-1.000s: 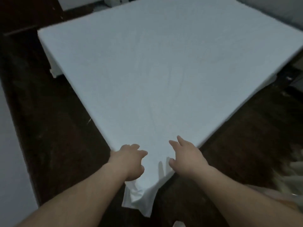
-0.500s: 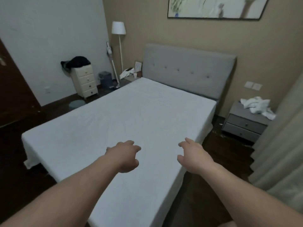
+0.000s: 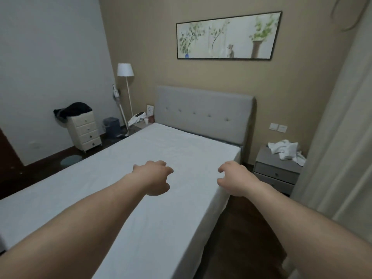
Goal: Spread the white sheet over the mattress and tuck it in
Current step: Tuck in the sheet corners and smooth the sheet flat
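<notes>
Head view: left hand [image 3: 155,178] and right hand [image 3: 235,179] hover loosely curled, gripping nothing, above the white sheet [image 3: 141,198] lying flat on the mattress, likely checking its spread.

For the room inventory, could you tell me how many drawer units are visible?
2: a cream drawer unit by the left wall under dark clothing, and a grey nightstand right of the bed beside the curtain. Others may be hidden.
</notes>
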A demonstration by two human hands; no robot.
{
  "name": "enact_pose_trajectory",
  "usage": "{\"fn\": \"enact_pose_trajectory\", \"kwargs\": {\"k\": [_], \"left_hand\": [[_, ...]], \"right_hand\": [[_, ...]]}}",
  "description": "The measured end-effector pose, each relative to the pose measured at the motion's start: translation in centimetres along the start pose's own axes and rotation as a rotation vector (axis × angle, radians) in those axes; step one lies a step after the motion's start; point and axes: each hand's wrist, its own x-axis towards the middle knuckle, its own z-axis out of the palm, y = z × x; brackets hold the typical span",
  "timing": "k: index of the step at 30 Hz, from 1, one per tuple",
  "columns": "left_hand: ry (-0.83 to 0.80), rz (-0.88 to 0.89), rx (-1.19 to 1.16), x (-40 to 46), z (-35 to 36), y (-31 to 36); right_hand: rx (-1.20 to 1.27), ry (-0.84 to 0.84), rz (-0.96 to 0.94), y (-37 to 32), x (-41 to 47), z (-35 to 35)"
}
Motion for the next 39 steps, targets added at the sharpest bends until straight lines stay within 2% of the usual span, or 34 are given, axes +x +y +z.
{"fn": "enact_pose_trajectory", "kwargs": {"k": [8, 13, 17, 22, 29, 33, 35, 39], "left_hand": [[0.007, 0.092, 0.052, 13.5, -2.7, 4.6], [0.045, 0.147, 0.071, 26.5, -4.7, 4.8], [-0.002, 0.192, 0.044, 38.6, -6.6, 4.9], [-0.051, 0.237, 0.022, 51.2, -7.8, 7.7], [-0.137, 0.361, 0.082, 67.9, -6.3, 16.6], [-0.163, 0.336, 0.083, 77.5, -6.7, 19.6], [-0.21, 0.281, 0.051, 85.6, -7.3, 22.8], [-0.241, 0.257, 0.008, 94.1, -7.4, 25.6]], "right_hand": [[0.038, -0.006, 0.061, 7.3, 9.7, -1.4], [0.03, -0.011, 0.115, 12.0, 19.7, -2.2], [0.007, 0.029, 0.173, 15.6, 29.5, -5.2], [-0.015, 0.067, 0.244, 20.9, 37.7, -8.3], [0.026, -0.017, 0.366, 33.5, 51.1, -8.1], [0.103, -0.048, 0.36, 39.7, 59.8, -7.1], [0.14, -0.086, 0.345, 45.5, 67.5, -6.5], [0.205, -0.188, 0.342, 50.1, 75.5, -5.6]]}}
